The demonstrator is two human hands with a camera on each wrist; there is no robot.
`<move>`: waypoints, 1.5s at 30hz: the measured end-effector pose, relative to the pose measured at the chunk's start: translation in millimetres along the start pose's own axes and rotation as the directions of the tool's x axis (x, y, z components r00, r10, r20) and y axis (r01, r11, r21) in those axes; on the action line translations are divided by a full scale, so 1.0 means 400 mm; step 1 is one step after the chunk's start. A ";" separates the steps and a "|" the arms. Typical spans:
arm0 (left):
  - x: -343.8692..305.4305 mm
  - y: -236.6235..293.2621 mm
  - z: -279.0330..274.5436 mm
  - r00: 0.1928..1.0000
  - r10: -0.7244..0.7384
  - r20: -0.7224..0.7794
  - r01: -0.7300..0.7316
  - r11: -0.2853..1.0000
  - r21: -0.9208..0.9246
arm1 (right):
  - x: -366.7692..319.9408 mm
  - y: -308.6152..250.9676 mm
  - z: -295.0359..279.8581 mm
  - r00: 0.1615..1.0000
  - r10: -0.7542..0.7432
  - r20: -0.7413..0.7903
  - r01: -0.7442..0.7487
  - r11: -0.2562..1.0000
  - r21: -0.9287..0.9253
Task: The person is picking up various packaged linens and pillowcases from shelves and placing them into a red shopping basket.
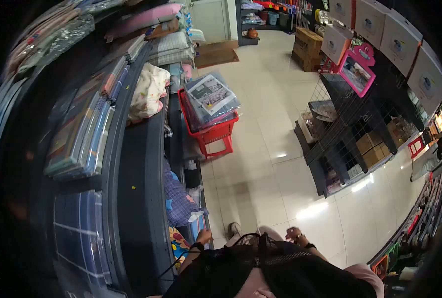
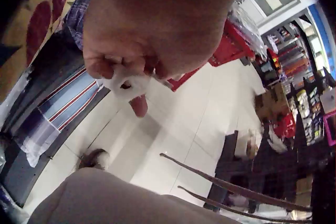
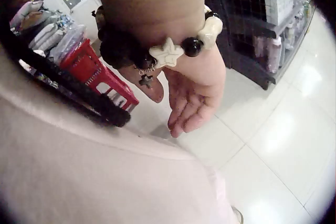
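Observation:
My left hand hangs beside the lower shelf, close to the packed bedding. In the left wrist view its curled fingers hold a small white crumpled wad, soft-looking, with a dark hole in it; its kind does not show. One fingertip pokes out below the wad. My right hand is low at my other side, over the tiled floor. Seen from the right wrist, its fingers are loosely bent and hold nothing, and a beaded bracelet with a white star circles the wrist.
Shelves on the left carry folded packaged bedding and a purple checked bundle. A red basket on a red stool, heaped with bagged textiles, stands ahead. To the right is a black wire rack with boxes and a pink-framed mirror.

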State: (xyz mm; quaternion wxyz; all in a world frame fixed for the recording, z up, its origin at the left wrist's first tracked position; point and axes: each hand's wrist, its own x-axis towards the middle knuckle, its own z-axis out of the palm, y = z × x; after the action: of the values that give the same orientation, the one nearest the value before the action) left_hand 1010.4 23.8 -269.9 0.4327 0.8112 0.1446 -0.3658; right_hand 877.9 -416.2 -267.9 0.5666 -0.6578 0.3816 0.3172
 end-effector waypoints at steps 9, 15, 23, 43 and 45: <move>0.140 0.160 -0.038 0.973 0.059 0.222 -0.164 0.856 0.490 | 0.360 -0.132 -0.138 0.986 0.163 -0.021 -0.162 0.947 -0.278; 0.303 0.251 -0.072 0.999 -0.036 0.014 0.022 0.837 0.547 | 0.544 -0.352 -0.226 0.982 0.000 0.188 0.122 0.762 -0.636; 0.485 0.517 -0.128 0.943 0.265 -0.202 -0.073 0.756 0.650 | 0.799 -0.957 -0.277 0.745 -0.649 0.155 0.533 0.439 -0.723; 0.784 1.245 -0.662 0.899 0.136 -0.416 0.027 0.931 0.363 | 0.748 -1.915 0.099 0.794 -0.594 -0.131 0.354 0.627 -0.694; 0.848 1.253 -0.679 0.925 0.102 -0.367 0.063 0.909 0.412 | 0.706 -1.975 0.091 0.846 -0.523 -0.108 0.301 0.633 -0.713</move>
State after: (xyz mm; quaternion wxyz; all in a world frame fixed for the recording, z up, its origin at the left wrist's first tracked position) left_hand 1648.0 -77.2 -117.6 0.2174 0.9413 0.1361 -0.2193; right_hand 1702.2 -367.8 -115.7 0.2820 -0.9271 0.1606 0.1875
